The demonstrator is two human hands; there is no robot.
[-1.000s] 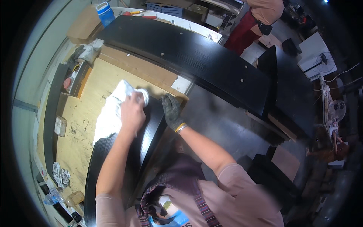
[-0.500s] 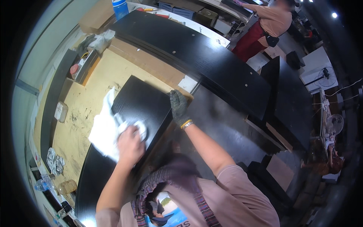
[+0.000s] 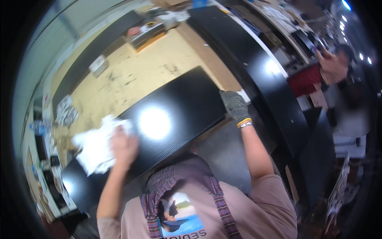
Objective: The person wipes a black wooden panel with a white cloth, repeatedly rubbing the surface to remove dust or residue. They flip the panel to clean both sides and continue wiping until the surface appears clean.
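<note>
A long black board (image 3: 191, 101) with a wood-grain surface lies in front of me on a pale yellow worktop (image 3: 115, 81). My left hand (image 3: 125, 144), bare and blurred by motion, is closed on a white cloth (image 3: 95, 149) and presses it on the board's left part. At the board's right end, my right hand (image 3: 236, 106) wears a dark knitted glove with a yellow cuff. Its fingers are bent over the end edge and grip the board there; the fingertips are partly hidden.
Larger black panels (image 3: 258, 67) lie stacked to the right. On the worktop's far side are a small open box (image 3: 147, 38), a whitish block (image 3: 98, 65) and crumpled wrapping (image 3: 67, 110). A plastic bottle (image 3: 39, 127) lies at left. Another person (image 3: 334, 67) stands at far right.
My left hand has slid the white cloth leftward along the board. My right hand stays at the board's right end. The whole view has turned and shifted.
</note>
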